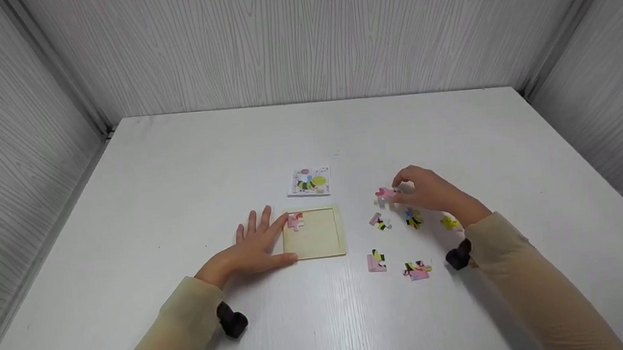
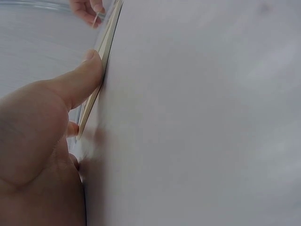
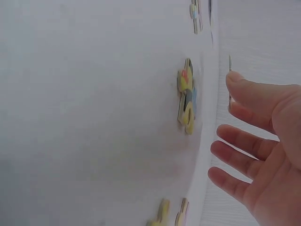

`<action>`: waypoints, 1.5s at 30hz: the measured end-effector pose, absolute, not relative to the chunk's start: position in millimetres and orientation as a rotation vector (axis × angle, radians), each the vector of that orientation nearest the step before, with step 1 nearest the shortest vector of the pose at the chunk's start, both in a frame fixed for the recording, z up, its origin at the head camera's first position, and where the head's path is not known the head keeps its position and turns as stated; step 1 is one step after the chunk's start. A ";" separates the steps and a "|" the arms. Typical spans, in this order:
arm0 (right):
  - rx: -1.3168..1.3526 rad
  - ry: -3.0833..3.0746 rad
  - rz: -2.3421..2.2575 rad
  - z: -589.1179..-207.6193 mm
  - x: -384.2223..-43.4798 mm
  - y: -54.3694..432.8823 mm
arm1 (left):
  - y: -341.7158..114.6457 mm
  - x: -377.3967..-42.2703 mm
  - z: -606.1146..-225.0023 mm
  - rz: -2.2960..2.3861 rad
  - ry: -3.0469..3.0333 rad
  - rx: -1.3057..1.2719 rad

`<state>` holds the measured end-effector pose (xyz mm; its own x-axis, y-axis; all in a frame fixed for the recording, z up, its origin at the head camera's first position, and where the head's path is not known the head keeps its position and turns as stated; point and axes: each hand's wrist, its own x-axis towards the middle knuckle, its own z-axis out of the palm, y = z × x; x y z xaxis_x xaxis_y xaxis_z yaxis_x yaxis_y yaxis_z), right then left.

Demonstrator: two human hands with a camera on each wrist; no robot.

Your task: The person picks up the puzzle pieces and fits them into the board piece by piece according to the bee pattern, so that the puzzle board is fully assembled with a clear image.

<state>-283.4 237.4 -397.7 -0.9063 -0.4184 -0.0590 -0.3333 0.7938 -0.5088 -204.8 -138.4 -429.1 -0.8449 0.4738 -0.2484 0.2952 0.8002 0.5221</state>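
Well inside the tabletop's (image 1: 324, 315) edges, the right hand (image 1: 427, 189) pinched a puzzle piece (image 1: 384, 193); the splayed left hand (image 1: 254, 247) touched the tray (image 1: 320, 239).

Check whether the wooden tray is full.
Mostly empty: the head view shows the wooden tray with one pink piece at its upper left, its visible floor otherwise bare.

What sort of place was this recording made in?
Likely a purpose-built recording booth rather than a lived-in room: grey wood-grain panels stand along three visible sides of the white table, and the black wrist-worn devices suggest a recording setup.
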 end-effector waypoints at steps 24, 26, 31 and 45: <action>-0.701 2.782 -0.756 -386.6 -262.3 182.0 | -138.6 -206.3 -428.8 0.653 2.621 0.589; -0.713 2.769 -0.755 -386.7 -261.1 177.1 | -138.5 -206.4 -428.8 0.653 2.619 0.589; -0.777 2.741 -0.749 -388.0 -259.2 165.9 | -138.2 -206.2 -428.7 0.651 2.613 0.575; -0.923 2.741 -0.702 -392.7 -259.2 131.2 | -138.6 -205.4 -426.0 0.665 2.604 0.566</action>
<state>-259.2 131.2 -392.7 -0.7954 -0.6060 -0.0067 -0.5281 0.6984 -0.4830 -205.4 -138.6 -426.0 -0.8414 0.4689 -0.2688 0.2826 0.8056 0.5207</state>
